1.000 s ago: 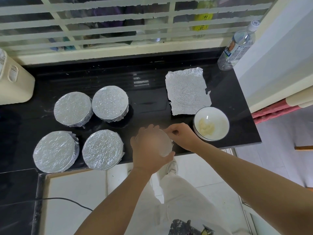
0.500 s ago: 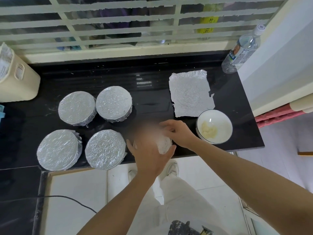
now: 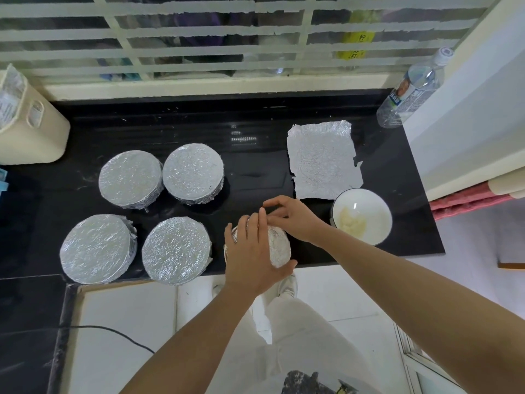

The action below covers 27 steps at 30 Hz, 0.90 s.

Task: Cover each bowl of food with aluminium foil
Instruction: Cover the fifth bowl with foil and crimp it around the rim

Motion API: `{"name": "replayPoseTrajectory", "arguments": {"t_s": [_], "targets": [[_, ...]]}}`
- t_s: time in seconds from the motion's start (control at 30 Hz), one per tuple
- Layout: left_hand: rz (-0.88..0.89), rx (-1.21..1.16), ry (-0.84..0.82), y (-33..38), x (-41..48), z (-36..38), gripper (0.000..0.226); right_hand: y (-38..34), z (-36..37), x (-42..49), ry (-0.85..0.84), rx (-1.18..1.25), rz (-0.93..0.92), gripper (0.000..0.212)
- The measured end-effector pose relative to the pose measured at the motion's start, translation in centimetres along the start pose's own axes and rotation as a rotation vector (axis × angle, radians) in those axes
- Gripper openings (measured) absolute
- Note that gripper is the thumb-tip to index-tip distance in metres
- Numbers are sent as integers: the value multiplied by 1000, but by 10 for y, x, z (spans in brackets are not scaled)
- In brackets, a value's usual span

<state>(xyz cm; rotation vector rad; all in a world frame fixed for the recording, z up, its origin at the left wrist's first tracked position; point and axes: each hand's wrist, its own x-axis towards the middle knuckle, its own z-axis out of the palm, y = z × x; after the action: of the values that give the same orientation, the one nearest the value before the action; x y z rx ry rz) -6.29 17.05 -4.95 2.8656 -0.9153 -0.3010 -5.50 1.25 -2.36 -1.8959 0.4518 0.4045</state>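
Along the black, glossy counter [image 3: 255, 172], four covered bowls [image 3: 130, 177] [image 3: 193, 172] [image 3: 96, 244] [image 3: 176, 250] are sitting in a square at the left. Their foil tops are flat, round and finely crinkled, with the edges crimped down the sides. To the right a loose foil sheet [image 3: 324, 160] is lying spread out, roughly rectangular, ragged at its edges and creased. Just beside its near corner an open white bowl [image 3: 375, 206] is waiting with pale, lumpy food inside.

Near the counter's front edge the fifth bowl [image 3: 279, 245] is getting its wrap. A second ago the left hand [image 3: 250, 251] was cupping it from the side. Now that hand is lying across the top, fingers straight and pressing the foil flat, thumb spread along the near rim. The right hand [image 3: 292, 220] has moved to the far rim, where its curled fingers [image 3: 277, 211] seem to be pinching the foil edge down, though the left hand is partly hiding that spot.

By my reading, this cover is passing from draping to sealing, leaving one bowl and one sheet.
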Motion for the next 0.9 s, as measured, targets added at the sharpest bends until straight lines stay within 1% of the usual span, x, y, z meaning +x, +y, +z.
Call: {"name": "replayPoseTrajectory", "arguments": {"t_s": [0.1,0.2,0.33,0.43,0.5,0.6,0.8,0.9], "targets": [[11,9,31,-1,0,1,113,10,-7,-5,23,52,6,34],[18,22,38,-1,0,1,113,20,-16,-12,75,-14,-33,29],[20,23,36,-1,0,1,113,24,-17,-18,47,-96,-90,20],[13,39,31,-1,0,0,113,19,-15,-16,101,-124,-139,28],[10,38,29,-1,0,0,112,14,-16,-14,67,-130,-164,27],[5,34,24,-1,0,0,111,10,-17,-10,-25,-157,-168,17],[3,30,41,-1,0,1,110,7,-19,-2,-5,-264,-210,7],[18,33,52,-1,0,1,106,9,-18,-2,42,-354,-253,6]]}}
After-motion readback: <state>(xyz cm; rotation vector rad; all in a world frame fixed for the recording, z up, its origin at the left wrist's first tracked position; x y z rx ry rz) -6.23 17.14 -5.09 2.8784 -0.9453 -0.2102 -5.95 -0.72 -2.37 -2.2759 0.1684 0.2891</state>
